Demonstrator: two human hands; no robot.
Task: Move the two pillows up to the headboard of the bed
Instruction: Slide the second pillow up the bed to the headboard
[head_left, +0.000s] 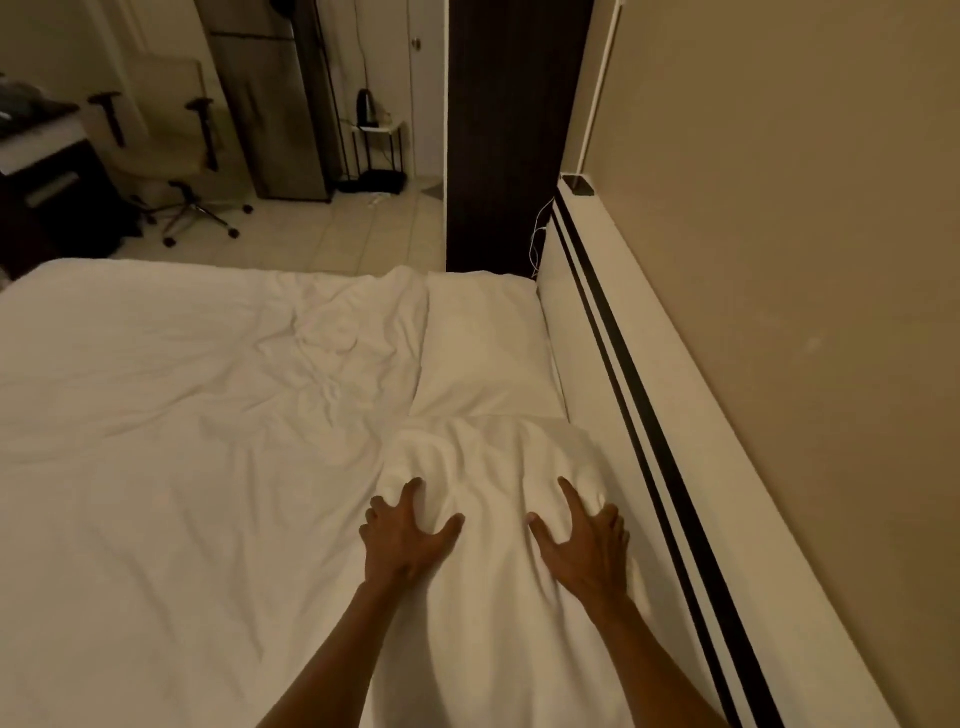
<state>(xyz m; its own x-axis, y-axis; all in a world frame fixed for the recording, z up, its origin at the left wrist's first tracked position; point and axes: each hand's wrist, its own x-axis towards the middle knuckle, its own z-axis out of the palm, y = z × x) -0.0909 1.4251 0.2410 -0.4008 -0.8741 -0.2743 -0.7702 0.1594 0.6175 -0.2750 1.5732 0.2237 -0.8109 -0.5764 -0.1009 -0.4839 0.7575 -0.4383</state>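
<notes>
Pressing the near pillow (498, 493) toward the headboard (623, 364) edge, left hand (405, 540) and right hand (582, 551) lay spread, gripping nothing; far pillow (483, 343) already placed.

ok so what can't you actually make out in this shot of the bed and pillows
Head view only:
- Near pillow: its lower end runs off the bottom edge, and the left hand and right hand cover part of it.
- Far pillow: its near edge is hidden behind the near pillow's bulge.
- Headboard: cut off at the bottom right.
- Small dark object on the headboard's far end: too small to identify.
- Desk: too dark, cut by the left edge.
</notes>
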